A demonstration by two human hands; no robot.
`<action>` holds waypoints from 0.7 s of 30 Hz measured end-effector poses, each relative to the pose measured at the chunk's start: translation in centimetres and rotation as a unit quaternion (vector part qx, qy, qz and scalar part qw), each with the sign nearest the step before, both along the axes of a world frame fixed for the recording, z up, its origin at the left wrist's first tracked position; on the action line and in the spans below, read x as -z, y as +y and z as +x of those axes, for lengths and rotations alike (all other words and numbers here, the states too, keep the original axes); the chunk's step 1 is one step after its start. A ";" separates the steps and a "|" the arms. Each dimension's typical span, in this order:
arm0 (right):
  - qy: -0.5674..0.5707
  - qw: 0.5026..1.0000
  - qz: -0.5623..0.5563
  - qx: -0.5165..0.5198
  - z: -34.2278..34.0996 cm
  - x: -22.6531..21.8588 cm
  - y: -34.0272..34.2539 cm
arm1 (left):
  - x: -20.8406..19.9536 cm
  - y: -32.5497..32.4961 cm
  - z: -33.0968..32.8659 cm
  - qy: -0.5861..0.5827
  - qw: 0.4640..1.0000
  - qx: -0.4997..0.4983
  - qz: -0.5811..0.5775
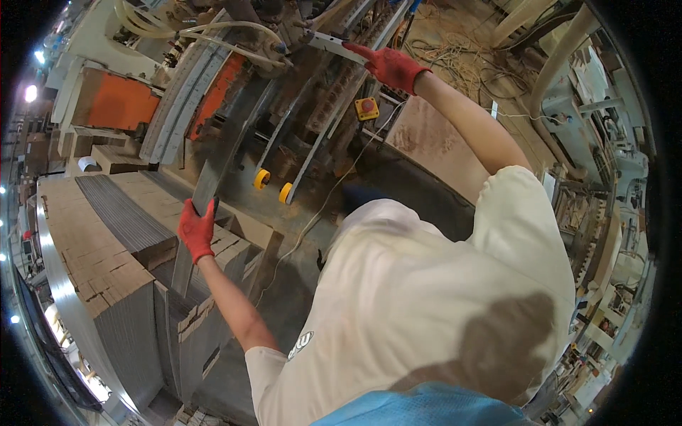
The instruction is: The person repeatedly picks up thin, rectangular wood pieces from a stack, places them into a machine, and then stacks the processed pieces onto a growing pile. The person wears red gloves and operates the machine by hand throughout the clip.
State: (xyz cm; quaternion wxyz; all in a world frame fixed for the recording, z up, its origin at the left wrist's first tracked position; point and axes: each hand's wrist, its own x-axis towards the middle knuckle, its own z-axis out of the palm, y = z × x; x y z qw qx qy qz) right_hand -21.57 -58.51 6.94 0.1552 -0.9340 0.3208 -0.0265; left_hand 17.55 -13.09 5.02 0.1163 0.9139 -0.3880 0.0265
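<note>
My left hand (195, 228), in a red glove, is closed round the edge of a long, narrow grey board (213, 174), its thumb up along one side. The board slants from the stack at the left up toward the machine. Also in a red glove, my right hand (394, 69) reaches far forward with fingers stretched out. Its fingertips touch or nearly touch the end of a pale metal bar (334, 46) on the machine; the contact is hard to make out. Under my left hand lies a stack of similar grey-brown boards (106, 248).
Machine rails (312, 149) end in yellow rollers (261, 178) ahead of me. A red button on a yellow box (366, 108) sits below my right hand. A pale cable (330, 192) trails over the floor. A dusty brown panel (437, 145) lies under my right arm.
</note>
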 end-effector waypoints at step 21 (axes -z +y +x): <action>-0.045 0.999 -0.029 0.004 0.2 2.3 -0.9 | 1.8 0.3 0.9 -0.036 0.999 0.014 0.002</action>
